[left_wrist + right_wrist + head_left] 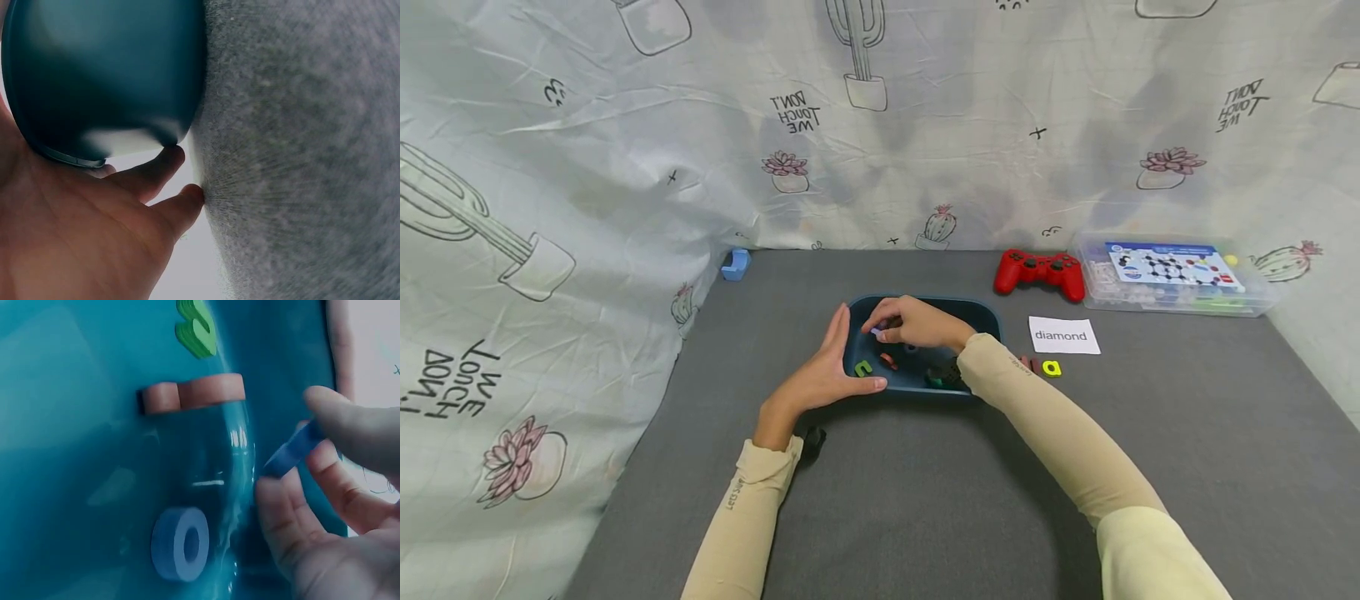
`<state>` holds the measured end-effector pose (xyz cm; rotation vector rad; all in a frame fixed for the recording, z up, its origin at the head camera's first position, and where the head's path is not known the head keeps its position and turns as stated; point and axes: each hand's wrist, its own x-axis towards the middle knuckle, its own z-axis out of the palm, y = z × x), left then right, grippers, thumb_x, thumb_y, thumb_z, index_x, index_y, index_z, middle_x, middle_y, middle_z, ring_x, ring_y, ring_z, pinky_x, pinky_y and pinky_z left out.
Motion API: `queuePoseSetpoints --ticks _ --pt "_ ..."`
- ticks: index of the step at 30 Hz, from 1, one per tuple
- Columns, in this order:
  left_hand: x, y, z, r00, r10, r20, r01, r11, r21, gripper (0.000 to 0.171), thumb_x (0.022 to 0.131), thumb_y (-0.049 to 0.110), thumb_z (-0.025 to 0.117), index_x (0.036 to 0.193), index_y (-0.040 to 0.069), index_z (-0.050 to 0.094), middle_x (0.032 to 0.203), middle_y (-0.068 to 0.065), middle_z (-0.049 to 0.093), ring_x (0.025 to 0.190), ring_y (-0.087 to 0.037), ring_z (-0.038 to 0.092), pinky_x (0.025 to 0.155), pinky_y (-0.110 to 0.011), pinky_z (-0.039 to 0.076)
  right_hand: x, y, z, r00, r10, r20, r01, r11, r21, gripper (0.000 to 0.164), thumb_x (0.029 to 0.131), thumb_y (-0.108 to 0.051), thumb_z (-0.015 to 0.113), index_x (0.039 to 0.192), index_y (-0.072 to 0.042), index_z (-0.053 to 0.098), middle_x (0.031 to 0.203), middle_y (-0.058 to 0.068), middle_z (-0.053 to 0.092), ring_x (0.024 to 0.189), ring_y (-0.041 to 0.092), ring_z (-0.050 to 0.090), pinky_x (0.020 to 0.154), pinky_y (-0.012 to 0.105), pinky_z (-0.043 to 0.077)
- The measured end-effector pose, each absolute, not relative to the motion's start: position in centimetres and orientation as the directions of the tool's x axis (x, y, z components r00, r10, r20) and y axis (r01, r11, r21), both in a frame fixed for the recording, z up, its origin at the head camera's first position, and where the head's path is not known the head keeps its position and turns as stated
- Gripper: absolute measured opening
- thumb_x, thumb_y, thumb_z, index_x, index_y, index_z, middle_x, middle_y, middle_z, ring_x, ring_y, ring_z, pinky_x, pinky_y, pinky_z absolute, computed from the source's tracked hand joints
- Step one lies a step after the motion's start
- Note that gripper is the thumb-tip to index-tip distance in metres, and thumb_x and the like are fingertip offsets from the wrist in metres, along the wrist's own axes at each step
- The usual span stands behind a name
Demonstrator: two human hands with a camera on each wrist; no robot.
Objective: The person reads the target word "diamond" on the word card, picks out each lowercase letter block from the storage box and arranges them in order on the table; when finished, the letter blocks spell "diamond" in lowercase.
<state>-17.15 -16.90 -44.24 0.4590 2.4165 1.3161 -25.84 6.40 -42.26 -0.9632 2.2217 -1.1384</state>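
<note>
The right hand [921,323] is pinching a small purple-blue piece [294,447] between thumb and fingers, inside a glossy dark-teal tray [917,389] with rounded corners. The left hand [831,367] is spreading thumb and fingers around the tray's left end, touching it. A blue ring-shaped piece [180,545], a curved orange-red piece [194,394] and a green letter-shaped piece [196,328] are lying inside the tray.

"What's at the dark blue tray [913,385]?"
"A left hand [829,371] against its left end; a right hand [921,323] inside, pinching a small purple piece [877,332]."
"And right of the tray?"
"A "diamond" card [1064,336], a yellow letter [1052,373], and, farther back, a red game controller [1040,271]."
</note>
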Motion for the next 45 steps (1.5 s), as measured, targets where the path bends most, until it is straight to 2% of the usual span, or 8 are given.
queuePoseSetpoints --ticks 6,13,18,21,24,29,35,45 --pt "-17.3 -16.8 -44.3 -0.89 0.429 -0.151 0.114 0.532 0.839 0.127 0.092 0.044 0.081 0.171 0.018 -0.016 0.176 0.0 -0.023 0.163 -0.034 -0.004 0.124 -0.066 0.015 -25.5 6.8 -41.6 -0.705 -0.707 -0.05 -0.312 0.373 -0.874 0.029 0.111 -0.013 0.06 0.136 0.0 0.07 0.127 0.017 0.068 0.103 0.029 0.062 0.095 0.044 0.055" --pt "-17.2 -16.8 -44.3 -0.889 0.432 -0.149 0.112 0.521 0.846 0.127 0.093 0.042 0.081 0.17 0.016 -0.017 0.176 -0.001 -0.023 0.163 -0.032 -0.005 0.126 -0.063 0.013 -25.3 7.2 -41.1 -0.742 -0.67 -0.004 -0.278 0.314 -0.908 0.024 0.11 -0.015 0.063 0.12 0.006 0.071 0.099 0.013 0.071 0.086 0.03 0.067 0.086 0.047 0.059" --pt "-17.2 -16.6 -44.4 -0.893 0.424 -0.15 0.11 0.528 0.842 0.127 0.093 0.042 0.08 0.171 0.017 -0.016 0.176 -0.001 -0.023 0.163 -0.032 -0.005 0.126 -0.063 0.013 -25.2 7.8 -40.9 -0.775 -0.632 -0.03 -0.193 0.281 -0.94 0.012 0.106 -0.013 0.07 0.105 -0.001 0.07 0.092 0.015 0.069 0.079 0.032 0.07 0.082 0.045 0.061" --pt "-17.1 -16.5 -44.4 -0.896 0.417 -0.154 0.105 0.535 0.839 0.127 0.093 0.041 0.081 0.17 0.018 -0.017 0.176 0.0 -0.022 0.163 -0.032 -0.005 0.126 -0.063 0.013 -25.2 8.2 -40.7 -0.777 -0.626 -0.068 -0.103 0.232 -0.967 0.011 0.108 -0.008 0.066 0.103 0.002 0.066 0.094 0.018 0.068 0.08 0.031 0.074 0.085 0.049 0.062" --pt "-17.2 -16.5 -44.5 -0.897 0.414 -0.153 0.105 0.538 0.836 0.128 0.092 0.042 0.081 0.17 0.019 -0.017 0.176 0.0 -0.022 0.163 -0.031 -0.005 0.126 -0.063 0.012 -25.1 8.5 -40.4 -0.777 -0.621 -0.103 -0.009 0.175 -0.985 0.014 0.11 -0.004 0.061 0.109 0.011 0.061 0.098 0.023 0.07 0.085 0.031 0.077 0.085 0.048 0.062" --pt "-17.2 -16.5 -44.4 -0.897 0.418 -0.144 0.117 0.539 0.834 0.131 0.091 0.046 0.082 0.17 0.016 -0.017 0.176 -0.001 -0.023 0.163 -0.033 -0.007 0.125 -0.065 0.011 -25.1 9.5 -40.0 -0.799 -0.592 -0.106 0.011 0.161 -0.987 0.03 0.111 -0.002 0.058 0.132 0.018 0.061 0.111 0.024 0.074 0.094 0.026 0.078 0.089 0.045 0.061" --pt "-17.3 -16.4 -44.3 -0.9 0.406 -0.157 0.113 0.567 0.816 0.131 0.09 0.047 0.083 0.171 0.017 -0.016 0.177 -0.002 -0.022 0.163 -0.035 -0.005 0.124 -0.067 0.012 -25.0 10.8 -39.5 -0.785 -0.603 -0.144 0.187 -0.009 -0.982 0.039 0.113 0.001 0.05 0.148 0.018 0.051 0.135 0.032 0.066 0.111 0.028 0.075 0.107 0.056 0.046" --pt "-17.5 -16.6 -44.5 -0.899 0.41 -0.156 0.113 0.558 0.822 0.131 0.09 0.046 0.083 0.17 0.017 -0.017 0.176 -0.004 -0.023 0.163 -0.034 -0.006 0.125 -0.067 0.012 -24.0 13.1 -38.8 -0.804 -0.566 -0.183 0.443 -0.365 -0.819 0.045 0.115 0.001 0.04 0.158 0.009 0.042 0.161 0.033 0.041 0.128 0.038 0.065 0.108 0.045 0.047"
